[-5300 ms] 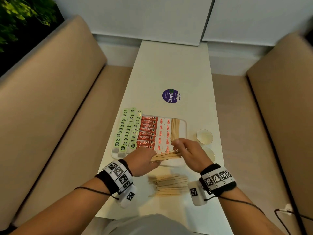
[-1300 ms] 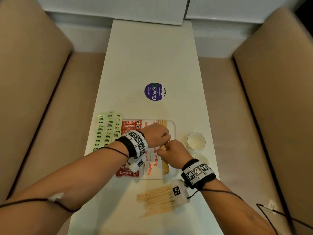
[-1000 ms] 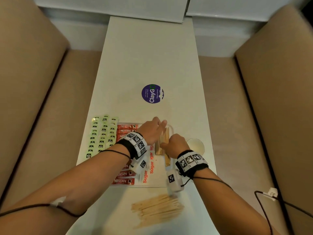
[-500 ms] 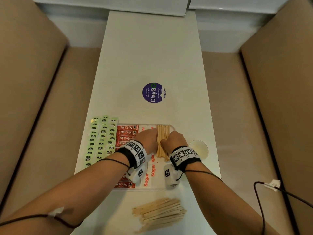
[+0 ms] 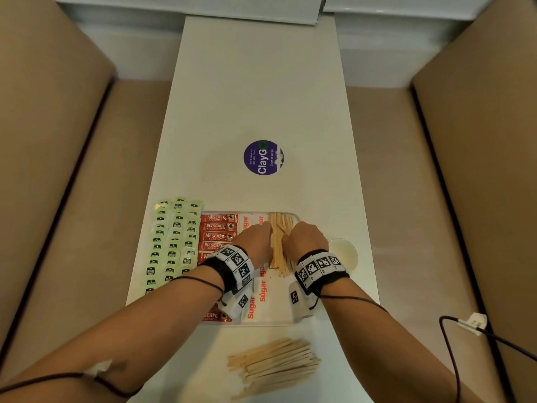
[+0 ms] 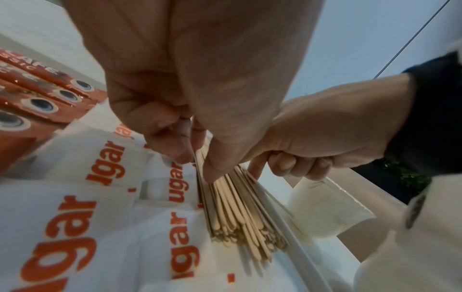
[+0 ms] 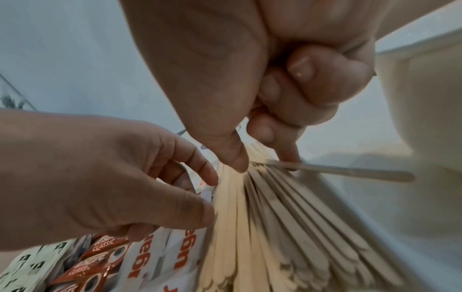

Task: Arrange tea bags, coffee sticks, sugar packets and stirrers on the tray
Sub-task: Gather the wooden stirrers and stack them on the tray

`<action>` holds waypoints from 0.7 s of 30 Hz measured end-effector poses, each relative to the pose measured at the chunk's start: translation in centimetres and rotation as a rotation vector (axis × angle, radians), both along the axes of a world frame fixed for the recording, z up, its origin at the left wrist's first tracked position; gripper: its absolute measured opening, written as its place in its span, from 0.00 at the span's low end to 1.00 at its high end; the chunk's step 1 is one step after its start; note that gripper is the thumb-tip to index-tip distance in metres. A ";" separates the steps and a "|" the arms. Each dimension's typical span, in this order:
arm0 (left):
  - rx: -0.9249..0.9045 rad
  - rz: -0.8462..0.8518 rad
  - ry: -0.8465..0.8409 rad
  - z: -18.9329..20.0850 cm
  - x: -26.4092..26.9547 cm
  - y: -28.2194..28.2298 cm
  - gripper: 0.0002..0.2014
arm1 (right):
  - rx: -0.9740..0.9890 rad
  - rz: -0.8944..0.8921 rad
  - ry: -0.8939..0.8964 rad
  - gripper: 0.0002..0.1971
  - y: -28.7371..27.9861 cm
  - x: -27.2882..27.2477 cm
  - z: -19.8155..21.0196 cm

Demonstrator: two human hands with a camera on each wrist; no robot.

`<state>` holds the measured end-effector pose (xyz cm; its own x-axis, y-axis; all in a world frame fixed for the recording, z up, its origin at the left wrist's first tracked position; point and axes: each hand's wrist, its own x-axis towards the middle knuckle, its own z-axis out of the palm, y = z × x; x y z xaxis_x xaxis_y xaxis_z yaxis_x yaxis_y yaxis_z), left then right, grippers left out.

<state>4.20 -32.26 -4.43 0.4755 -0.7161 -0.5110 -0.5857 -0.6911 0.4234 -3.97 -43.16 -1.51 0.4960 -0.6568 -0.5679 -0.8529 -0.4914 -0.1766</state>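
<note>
Both hands closed on stirrers (right-wrist view: one askew).

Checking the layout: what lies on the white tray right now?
On the white tray: red coffee sticks, white sugar packets, wooden stirrers. Both wrists cover its middle, hiding what lies there.

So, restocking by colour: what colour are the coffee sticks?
Red coffee sticks with white lettering, clearest in the head view.

A white table stands between two tan benches. A round purple ClayGo sticker lies on the tabletop. A white cup stands near the right table edge. A black cable crosses the right bench.
</note>
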 end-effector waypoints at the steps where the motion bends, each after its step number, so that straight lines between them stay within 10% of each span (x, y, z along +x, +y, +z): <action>1: -0.002 0.000 0.004 0.0 0.0 0.0 0.13 | -0.013 0.011 0.001 0.11 -0.1 -0.1 0.0; 21: -0.013 0.004 0.022 0.1 -0.6 -0.5 0.17 | -0.021 0.170 0.044 0.06 -0.4 -0.3 0.4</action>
<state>3.65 -32.74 -4.34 0.4669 -0.7210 -0.5120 -0.5731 -0.6877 0.4456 -4.30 -43.57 -1.14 0.5759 -0.5773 -0.5788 -0.7639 -0.6323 -0.1293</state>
